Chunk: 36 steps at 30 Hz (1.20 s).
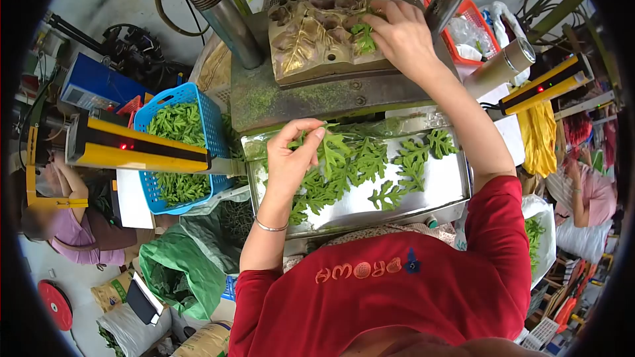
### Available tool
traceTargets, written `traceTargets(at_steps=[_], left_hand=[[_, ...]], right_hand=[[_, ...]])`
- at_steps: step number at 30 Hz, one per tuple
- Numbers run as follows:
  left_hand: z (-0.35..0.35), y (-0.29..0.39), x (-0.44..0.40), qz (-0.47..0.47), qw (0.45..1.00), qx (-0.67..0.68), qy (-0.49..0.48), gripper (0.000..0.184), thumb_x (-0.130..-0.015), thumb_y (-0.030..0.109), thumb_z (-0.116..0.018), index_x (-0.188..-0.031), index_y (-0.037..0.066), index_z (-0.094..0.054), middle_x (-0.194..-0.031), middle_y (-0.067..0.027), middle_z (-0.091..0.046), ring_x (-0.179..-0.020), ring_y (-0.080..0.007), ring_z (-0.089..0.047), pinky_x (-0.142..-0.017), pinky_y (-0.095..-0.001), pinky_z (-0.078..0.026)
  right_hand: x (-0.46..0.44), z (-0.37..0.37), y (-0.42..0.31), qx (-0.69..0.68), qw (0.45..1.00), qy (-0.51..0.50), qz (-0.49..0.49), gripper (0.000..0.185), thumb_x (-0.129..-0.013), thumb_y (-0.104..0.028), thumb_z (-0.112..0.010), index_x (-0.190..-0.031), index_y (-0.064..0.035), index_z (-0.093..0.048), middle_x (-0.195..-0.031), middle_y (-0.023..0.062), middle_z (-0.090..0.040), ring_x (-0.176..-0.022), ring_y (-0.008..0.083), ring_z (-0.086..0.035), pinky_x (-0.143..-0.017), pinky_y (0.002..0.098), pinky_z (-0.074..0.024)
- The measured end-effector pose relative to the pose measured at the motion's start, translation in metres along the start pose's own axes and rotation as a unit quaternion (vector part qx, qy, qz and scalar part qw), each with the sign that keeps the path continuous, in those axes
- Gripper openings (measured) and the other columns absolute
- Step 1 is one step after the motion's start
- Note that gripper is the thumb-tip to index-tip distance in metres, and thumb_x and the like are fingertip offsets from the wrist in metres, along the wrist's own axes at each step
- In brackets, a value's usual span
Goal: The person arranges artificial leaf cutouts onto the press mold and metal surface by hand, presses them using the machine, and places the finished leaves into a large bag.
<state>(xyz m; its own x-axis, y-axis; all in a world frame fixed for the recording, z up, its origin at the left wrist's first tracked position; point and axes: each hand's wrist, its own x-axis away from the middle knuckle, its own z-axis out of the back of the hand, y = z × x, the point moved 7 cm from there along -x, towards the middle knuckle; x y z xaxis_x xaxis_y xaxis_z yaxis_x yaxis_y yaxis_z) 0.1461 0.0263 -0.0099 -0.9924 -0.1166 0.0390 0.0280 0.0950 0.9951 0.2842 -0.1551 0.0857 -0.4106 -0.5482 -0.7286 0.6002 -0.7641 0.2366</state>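
My right hand [407,36] reaches over the brass-coloured mould [307,39], which has leaf shapes pressed into its top. Its fingers are curled at a small green artificial leaf [364,38] on the mould's right side; part of the grip is hidden. Closer to me, my left hand [294,152] is closed, thumb against forefinger, on the stem end of a lobed green leaf [335,153]. Beneath it, several similar leaves [317,195] lie piled on a shiny metal tray [436,192], with some spread out toward its right.
Steel press columns [238,33] flank the mould. Yellow sensor bars [142,145] with red lights stand on both sides. A blue basket [215,129] of green leaves sits at left, above a green sack [182,258]. A red basket [473,16] is back right. Other people sit at both sides.
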Motion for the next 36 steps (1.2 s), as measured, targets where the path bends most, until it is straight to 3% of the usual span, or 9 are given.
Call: traceTargets(at_steps=[6, 11, 15, 21, 26, 30, 36], left_hand=[[0.001, 0.004, 0.014, -0.030, 0.999, 0.021, -0.005, 0.013, -0.084, 0.001, -0.061, -0.097, 0.002, -0.064, -0.082, -0.0060, -0.067, -0.046, -0.0050, -0.045, -0.042, -0.0162, -0.036], [0.005, 0.004, 0.017, -0.016, 0.999, 0.030, 0.007, 0.014, -0.084, 0.001, -0.061, -0.097, 0.002, -0.065, -0.086, -0.0076, -0.069, -0.046, -0.0048, -0.045, -0.042, -0.0161, -0.036], [0.004, 0.000, 0.009, -0.015, 1.000, 0.017, 0.001, 0.014, -0.084, 0.001, -0.062, -0.097, 0.002, -0.065, -0.086, -0.0072, -0.068, -0.047, -0.0046, -0.044, -0.043, -0.0155, -0.036], [0.000, -0.006, 0.005, 0.007, 1.000, 0.016, 0.006, 0.015, -0.084, 0.000, -0.062, -0.099, 0.002, -0.064, -0.087, -0.0073, -0.068, -0.047, -0.0045, -0.045, -0.043, -0.0150, -0.036], [0.002, -0.003, 0.003, 0.002, 1.000, 0.020, 0.010, 0.017, -0.083, -0.001, -0.062, -0.100, 0.002, -0.063, -0.087, -0.0075, -0.068, -0.050, -0.0048, -0.047, -0.043, -0.0155, -0.037], [-0.005, 0.010, 0.010, -0.042, 0.999, -0.002, 0.006, 0.018, -0.083, -0.001, -0.063, -0.101, 0.002, -0.063, -0.088, -0.0076, -0.068, -0.053, -0.0055, -0.050, -0.044, -0.0164, -0.039], [-0.003, 0.018, 0.029, -0.054, 0.998, -0.018, 0.012, 0.020, -0.083, -0.002, -0.063, -0.102, 0.003, -0.062, -0.089, -0.0079, -0.067, -0.057, -0.0061, -0.052, -0.045, -0.0169, -0.041]], right_hand=[[0.004, -0.003, -0.013, 0.055, 0.998, -0.036, -0.013, 0.018, -0.076, -0.015, -0.062, -0.093, -0.0097, -0.066, -0.107, 0.0027, -0.059, -0.100, 0.0267, -0.052, -0.087, 0.0396, -0.0418], [0.004, 0.006, 0.007, 0.026, 0.998, -0.015, -0.061, 0.020, -0.077, -0.012, -0.061, -0.096, -0.0089, -0.067, -0.111, 0.0031, -0.058, -0.100, 0.0264, -0.052, -0.087, 0.0382, -0.0424], [0.004, -0.001, 0.022, -0.111, 0.990, -0.056, -0.066, 0.024, -0.077, -0.009, -0.059, -0.099, -0.0086, -0.067, -0.116, 0.0035, -0.056, -0.101, 0.0270, -0.052, -0.089, 0.0374, -0.0426], [0.011, -0.022, 0.015, -0.095, 0.992, -0.071, -0.031, 0.025, -0.077, -0.008, -0.058, -0.101, -0.0079, -0.067, -0.120, 0.0041, -0.055, -0.102, 0.0277, -0.051, -0.091, 0.0361, -0.0425], [0.008, -0.014, 0.019, -0.168, 0.982, -0.061, -0.053, 0.026, -0.078, -0.007, -0.057, -0.101, -0.0085, -0.067, -0.122, 0.0045, -0.054, -0.103, 0.0274, -0.051, -0.092, 0.0352, -0.0424], [0.011, -0.020, 0.017, -0.106, 0.991, -0.078, -0.015, 0.027, -0.078, -0.008, -0.056, -0.103, -0.0102, -0.066, -0.123, 0.0051, -0.054, -0.103, 0.0274, -0.051, -0.093, 0.0355, -0.0419], [0.008, -0.009, 0.023, -0.140, 0.988, -0.056, -0.037, 0.028, -0.077, -0.006, -0.054, -0.101, -0.0124, -0.067, -0.122, 0.0049, -0.053, -0.107, 0.0276, -0.050, -0.094, 0.0372, -0.0419]])
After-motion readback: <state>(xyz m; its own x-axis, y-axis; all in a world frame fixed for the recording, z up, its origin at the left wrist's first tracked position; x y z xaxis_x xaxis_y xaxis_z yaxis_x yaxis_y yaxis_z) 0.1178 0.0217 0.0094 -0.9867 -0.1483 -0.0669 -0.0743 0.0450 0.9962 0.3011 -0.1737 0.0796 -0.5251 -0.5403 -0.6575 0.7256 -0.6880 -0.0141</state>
